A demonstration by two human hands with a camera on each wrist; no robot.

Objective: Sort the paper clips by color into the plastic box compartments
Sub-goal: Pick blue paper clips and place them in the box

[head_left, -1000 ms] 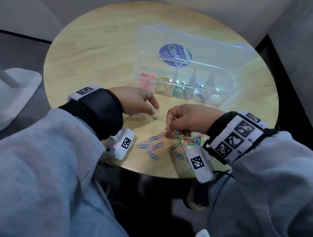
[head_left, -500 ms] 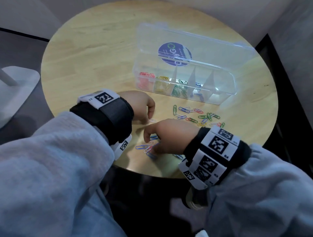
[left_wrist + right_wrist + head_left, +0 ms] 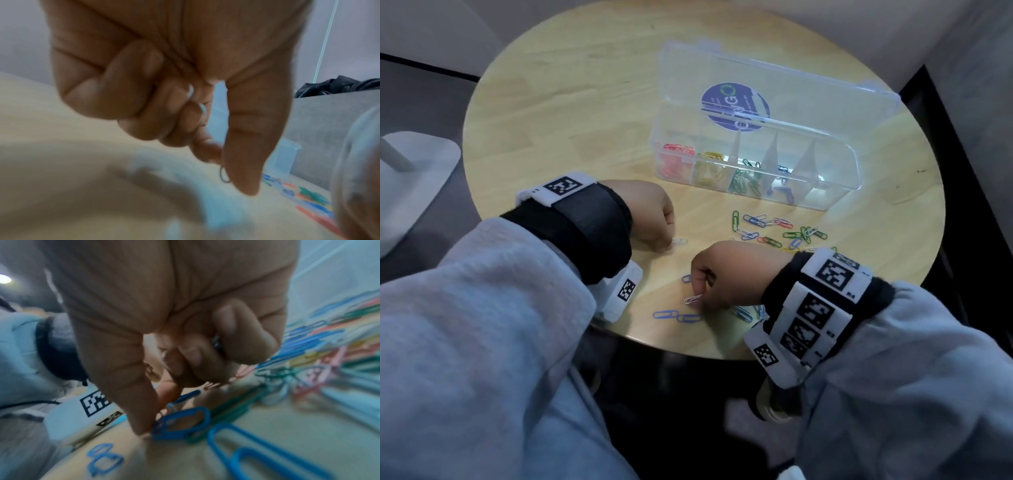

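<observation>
The clear plastic box [image 3: 839, 192] stands open with red, yellow, green and blue clips in separate compartments, left to right. Mixed loose clips [image 3: 774, 233] lie in front of it. My left hand [image 3: 669, 240] is curled, fingertips down on a white clip [image 3: 680, 241]; in the left wrist view the left hand [image 3: 224, 170] pinches a clip [image 3: 223, 176], with more white wire tucked under its curled fingers [image 3: 202, 108]. My right hand [image 3: 700, 298] pinches a white clip [image 3: 693, 299] just above the table, among blue clips [image 3: 666, 314]. A blue clip [image 3: 180, 423] lies beside my right thumb.
The round wooden table [image 3: 571, 113] ends close behind my wrists, and the blue clips sit near that front edge. The box lid [image 3: 774, 82] stands up at the back. A white lamp base [image 3: 410, 178] is on the floor to the left.
My right hand has swung left from the mixed pile to the blue clips near the front edge and now pinches a white clip. My left hand has dropped its fingertips onto a white clip.
</observation>
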